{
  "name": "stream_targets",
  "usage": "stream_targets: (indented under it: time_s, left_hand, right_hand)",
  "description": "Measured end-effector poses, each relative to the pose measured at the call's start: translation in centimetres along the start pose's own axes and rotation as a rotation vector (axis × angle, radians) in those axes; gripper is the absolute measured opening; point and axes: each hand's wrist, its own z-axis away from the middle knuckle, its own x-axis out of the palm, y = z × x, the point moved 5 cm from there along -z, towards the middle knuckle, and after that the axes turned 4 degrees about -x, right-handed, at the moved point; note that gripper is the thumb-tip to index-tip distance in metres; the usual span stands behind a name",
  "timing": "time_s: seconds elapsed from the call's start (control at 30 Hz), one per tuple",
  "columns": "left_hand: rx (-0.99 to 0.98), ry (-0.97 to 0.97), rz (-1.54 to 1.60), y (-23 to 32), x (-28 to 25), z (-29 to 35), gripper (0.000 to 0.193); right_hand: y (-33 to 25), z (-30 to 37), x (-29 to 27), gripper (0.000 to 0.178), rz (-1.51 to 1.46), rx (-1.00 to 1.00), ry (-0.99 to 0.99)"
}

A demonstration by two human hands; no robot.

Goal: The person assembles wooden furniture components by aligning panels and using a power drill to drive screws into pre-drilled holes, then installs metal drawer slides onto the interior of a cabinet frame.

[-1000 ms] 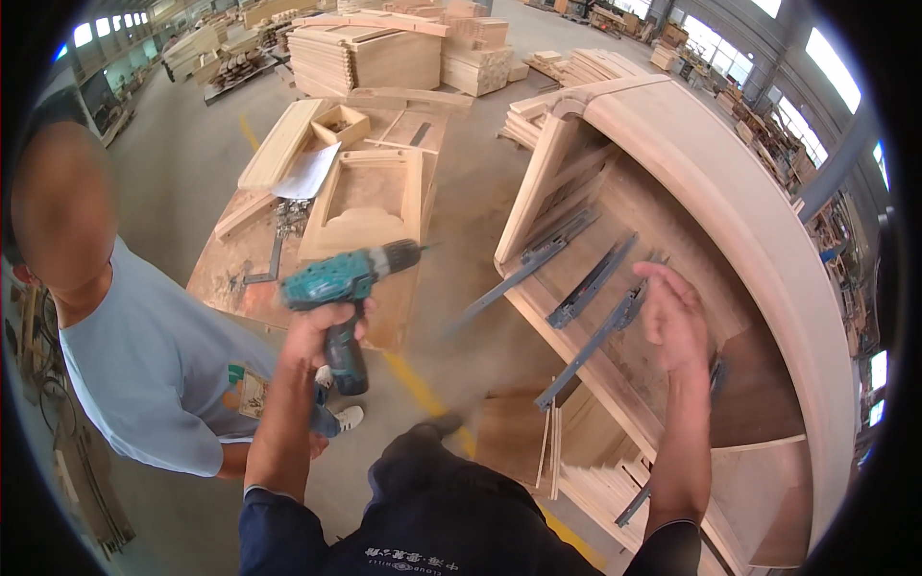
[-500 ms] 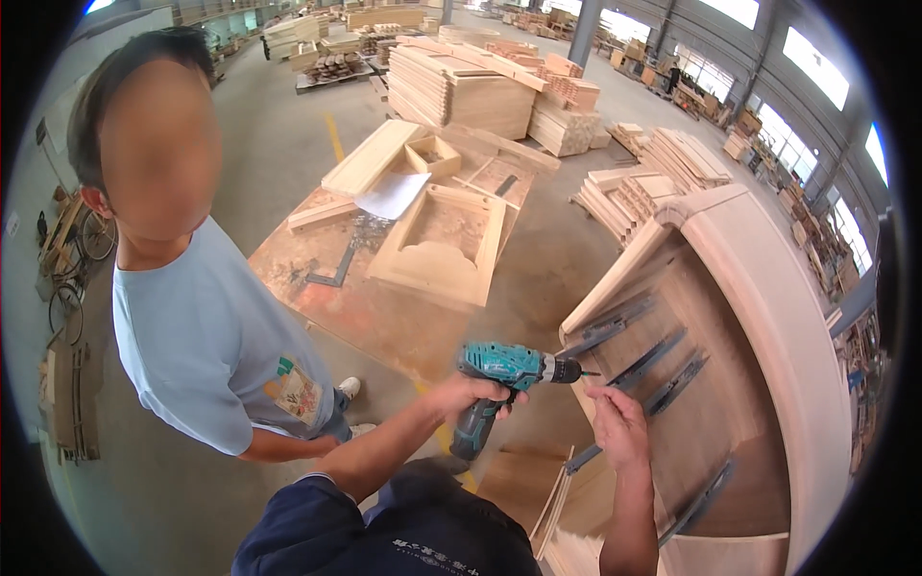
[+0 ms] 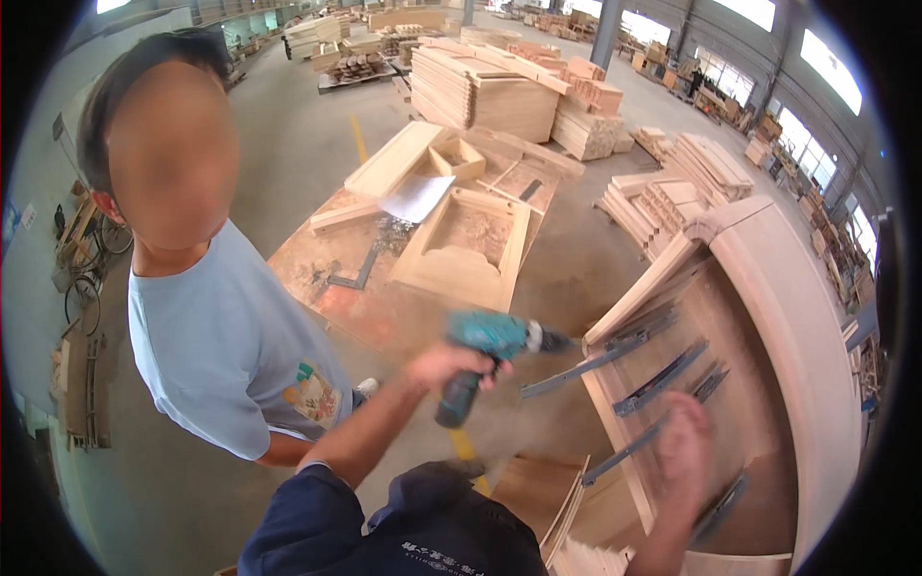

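My left hand (image 3: 459, 370) is closed round the grip of a teal and black cordless drill (image 3: 485, 331), whose chuck points right toward the cabinet's edge. My right hand (image 3: 684, 437) is smeared by motion over the open wooden cabinet (image 3: 744, 384). Its fingers cannot be made out, nor whether they hold anything. Beside it, a dark metal drawer slide (image 3: 624, 454) reaches out past the cabinet's near edge. More slides lie along the inside, among them a middle slide (image 3: 661, 379) and a lower slide (image 3: 720, 507). Another slide (image 3: 567, 372) juts out below the drill's chuck.
A person in a light blue T-shirt (image 3: 230, 336) stands close on my left. Ahead, a workbench (image 3: 317, 278) bears a wooden frame (image 3: 413, 259), a metal square (image 3: 357, 274) and a paper sheet (image 3: 420, 199). Stacked boards (image 3: 480, 91) stand beyond. Thin panels (image 3: 567, 518) lean below the cabinet.
My right hand has moved away from the drill's tip, rightward over the cabinet's inside. The drill has drawn slightly left, still in my left hand. The whole view has shifted a little.
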Motion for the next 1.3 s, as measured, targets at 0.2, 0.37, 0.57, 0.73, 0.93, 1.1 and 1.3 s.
stream_targets:
  time_s: [0.2,0.37,0.57,0.73,0.93,1.1,1.3]
  left_hand:
    - [-0.048,0.076,0.153,0.7,-2.8,-0.4,0.05]
    - [-0.016,-0.039,0.053,-3.3,1.1,-2.5,0.05]
    - [-0.029,-0.057,0.131,-4.2,1.0,-2.8,0.048]
    - [-0.028,-0.077,0.164,-5.2,0.4,-3.2,0.048]
    - [-0.023,-0.093,0.188,-6.1,0.6,-2.6,0.047]
    - [-0.044,-0.013,0.175,-6.6,0.3,-1.2,0.047]
    - [-0.01,-0.059,0.217,-6.5,-1.7,0.5,0.047]
  right_hand:
    - [2.4,-1.7,-2.1,0.016,-0.204,0.156,-0.017]
    - [4.1,-1.6,6.2,0.018,-0.241,0.251,-0.184]
    - [5.2,-1.9,8.1,0.022,-0.285,0.326,-0.244]
    - [5.0,-2.0,7.7,0.023,-0.26,0.299,-0.278]
    - [4.2,-0.9,8.0,0.024,-0.261,0.288,-0.302]
    - [-3.3,0.3,10.6,0.029,-0.365,0.09,-0.362]
    - [-4.5,5.4,16.4,0.027,-0.18,0.068,-0.781]
